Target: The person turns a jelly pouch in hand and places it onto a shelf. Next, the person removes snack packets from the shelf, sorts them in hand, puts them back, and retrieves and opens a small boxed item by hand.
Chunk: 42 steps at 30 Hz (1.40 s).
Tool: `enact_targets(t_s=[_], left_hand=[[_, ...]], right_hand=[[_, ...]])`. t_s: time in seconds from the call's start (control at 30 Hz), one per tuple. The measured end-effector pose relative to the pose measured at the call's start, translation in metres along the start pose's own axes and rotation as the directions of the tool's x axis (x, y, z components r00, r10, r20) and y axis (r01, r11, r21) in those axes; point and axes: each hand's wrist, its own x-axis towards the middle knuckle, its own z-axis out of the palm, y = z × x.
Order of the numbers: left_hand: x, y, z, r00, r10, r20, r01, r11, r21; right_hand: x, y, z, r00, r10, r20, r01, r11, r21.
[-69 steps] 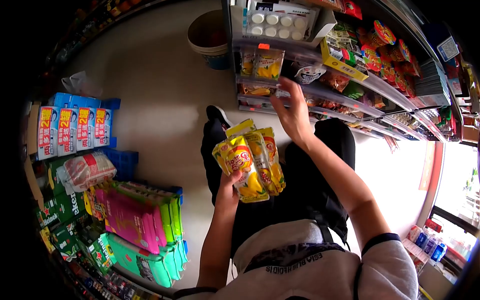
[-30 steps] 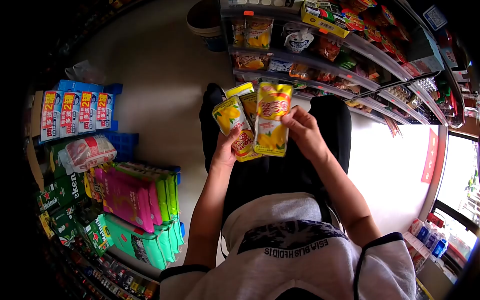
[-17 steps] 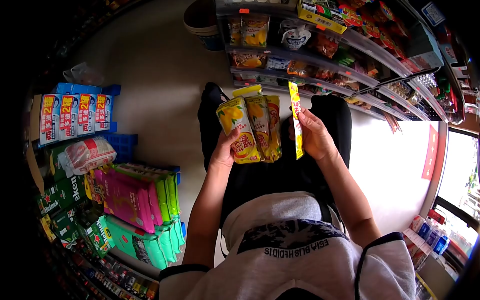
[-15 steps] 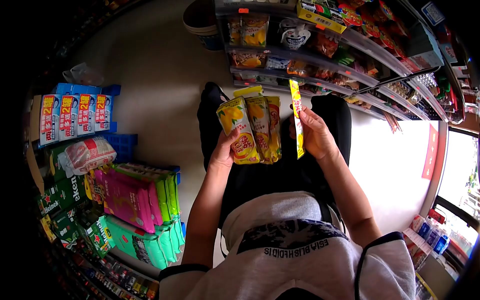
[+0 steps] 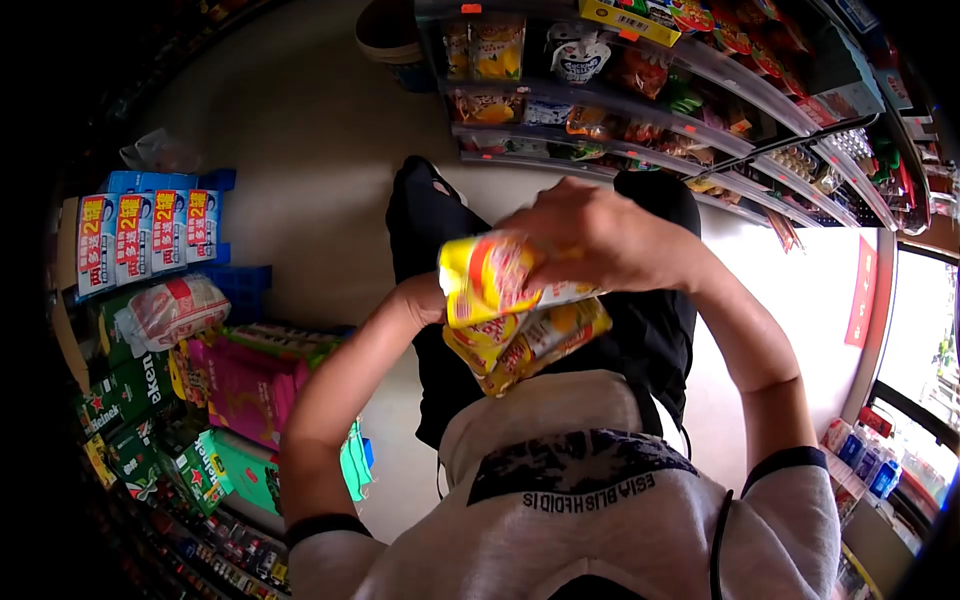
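Observation:
Several shiny yellow packets with red lettering are held together over my lap. My right hand (image 5: 605,235) reaches across from the right, its fingers closed over the top yellow packet (image 5: 490,282), which lies tilted and partly covered by that hand. Below it, the other yellow packets (image 5: 545,345) fan out at an angle. My left hand (image 5: 428,298) is at the left end of the bunch, gripping the packets from that side; its fingers are mostly hidden behind them. What the packets contain does not show.
Shelves (image 5: 600,130) of bagged snacks stand ahead and to the right. A bucket (image 5: 395,40) is on the floor beyond. At left are boxed goods (image 5: 150,235), a blue crate (image 5: 240,285), pink bags (image 5: 240,390) and green beer cartons (image 5: 130,390).
My right hand has moved left and over the bunch, bringing its packet onto the others. The packets have turned from upright to slanted, and my left hand is now more hidden.

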Motion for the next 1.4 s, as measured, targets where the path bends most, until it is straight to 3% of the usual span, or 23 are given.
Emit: enact_targets(t_s=[0.03,0.07,0.1,0.17,0.2,0.3,0.33,0.43,0.47,0.67,0.77,0.87,0.97,1.13,1.23,1.37,1.4], left_hand=[[0.001,0.000,0.003,0.998,-0.056,0.040,0.058,0.998,-0.034],[0.004,-0.001,0.006,0.980,-0.184,0.076,0.196,0.961,-0.193],[0.006,-0.003,0.010,0.952,-0.284,0.112,0.305,0.901,-0.308],[0.006,0.032,0.035,0.915,-0.388,0.105,0.388,0.781,-0.489],[0.010,0.029,0.035,0.932,-0.353,0.077,0.356,0.864,-0.355],[0.004,0.036,0.038,0.938,-0.320,0.133,0.346,0.846,-0.406],[0.003,0.039,0.037,0.914,-0.368,0.170,0.403,0.873,-0.275],[0.005,0.040,0.040,0.886,-0.365,0.284,0.446,0.837,-0.317],[0.006,0.036,0.043,0.898,-0.340,0.279,0.427,0.827,-0.365],[0.006,0.028,0.042,0.891,-0.353,0.284,0.441,0.823,-0.358],[0.006,0.028,0.042,0.889,-0.350,0.294,0.441,0.827,-0.349],[0.006,0.030,0.044,0.897,-0.334,0.288,0.419,0.849,-0.323],[0.006,0.030,0.045,0.900,-0.346,0.265,0.420,0.853,-0.309],[0.004,0.028,0.044,0.908,-0.368,0.201,0.412,0.873,-0.262],[0.004,0.027,0.047,0.888,-0.342,0.306,0.458,0.714,-0.529],[0.004,0.036,0.049,0.932,-0.321,0.170,0.359,0.880,-0.311],[0.004,0.032,0.046,0.906,-0.360,0.223,0.422,0.808,-0.410]], right_hand=[[0.005,0.003,0.009,0.987,-0.134,0.085,0.147,0.973,-0.176],[0.005,0.007,0.021,0.981,-0.114,0.160,0.142,0.974,-0.179],[0.000,0.008,0.031,0.967,-0.103,0.231,0.172,0.938,-0.302],[-0.011,0.011,0.054,0.935,-0.280,0.216,0.343,0.866,-0.363],[-0.013,0.003,0.054,0.939,-0.275,0.206,0.332,0.882,-0.334],[-0.023,-0.006,0.064,0.975,-0.193,0.107,0.219,0.908,-0.358],[-0.026,-0.009,0.066,0.981,-0.135,0.138,0.180,0.896,-0.406],[-0.039,-0.024,0.070,0.986,-0.146,0.076,0.164,0.837,-0.522],[-0.044,-0.032,0.069,0.982,-0.188,0.020,0.173,0.851,-0.495],[-0.072,-0.046,0.079,0.953,-0.299,0.042,0.284,0.843,-0.457],[-0.072,-0.050,0.082,0.966,-0.260,-0.018,0.217,0.843,-0.493],[-0.071,-0.057,0.076,0.979,-0.136,0.151,0.194,0.847,-0.494],[-0.064,-0.056,0.072,0.974,-0.186,0.133,0.227,0.849,-0.477],[-0.052,-0.055,0.046,0.968,-0.245,-0.049,0.175,0.804,-0.569],[-0.044,-0.048,0.052,0.933,-0.325,-0.155,0.169,0.775,-0.609],[-0.044,-0.024,0.087,0.954,-0.298,-0.020,0.218,0.741,-0.635],[-0.042,-0.019,0.093,0.961,-0.276,0.008,0.218,0.743,-0.633]])
